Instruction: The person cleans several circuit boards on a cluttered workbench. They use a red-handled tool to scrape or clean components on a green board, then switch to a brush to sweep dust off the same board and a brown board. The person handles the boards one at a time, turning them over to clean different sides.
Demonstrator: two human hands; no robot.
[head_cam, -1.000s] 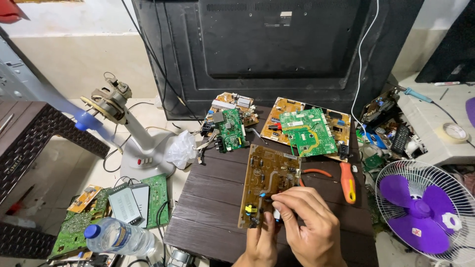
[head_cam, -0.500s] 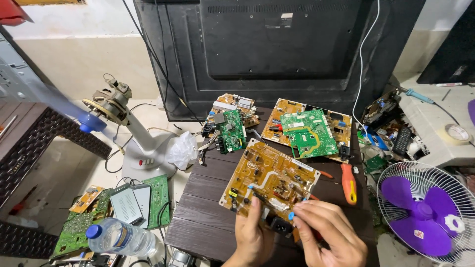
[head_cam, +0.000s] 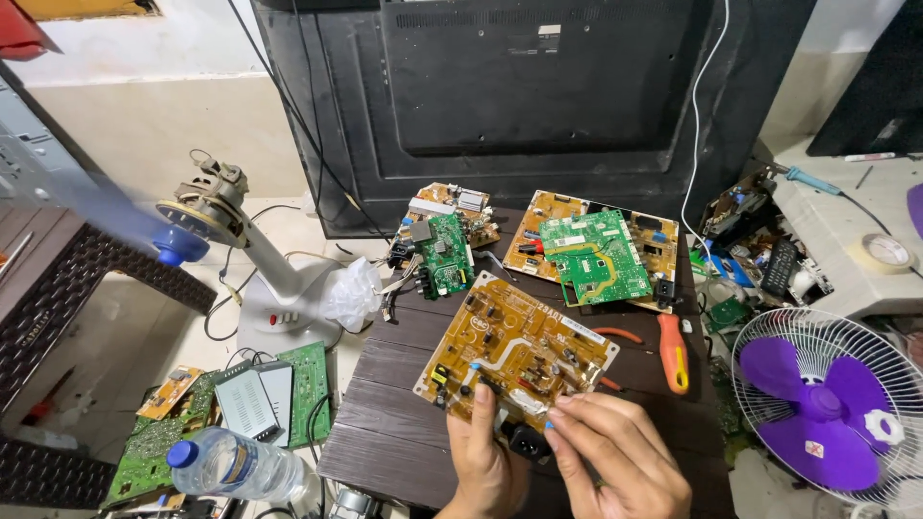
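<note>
A tan circuit board (head_cam: pixel 516 347) lies tilted on the dark wooden table (head_cam: pixel 394 404). My left hand (head_cam: pixel 484 452) grips its near edge from below, thumb on top. My right hand (head_cam: pixel 611 452) touches the board's near right corner beside a black socket (head_cam: pixel 527 440), fingers pinched around a thin tool that I cannot identify. Both hands sit at the table's front edge.
More boards lie behind: a small green board (head_cam: pixel 445 255) and a green board on a tan board (head_cam: pixel 594 255). An orange-handled plier (head_cam: pixel 671 351) lies right. A purple fan (head_cam: pixel 827 404), fan stand (head_cam: pixel 279 288), water bottle (head_cam: pixel 236 466) and black television back (head_cam: pixel 538 86) surround the table.
The tan board has been turned from standing on edge to lying flatter and rotated, its component side now facing up. Both hands shifted to its near edge.
</note>
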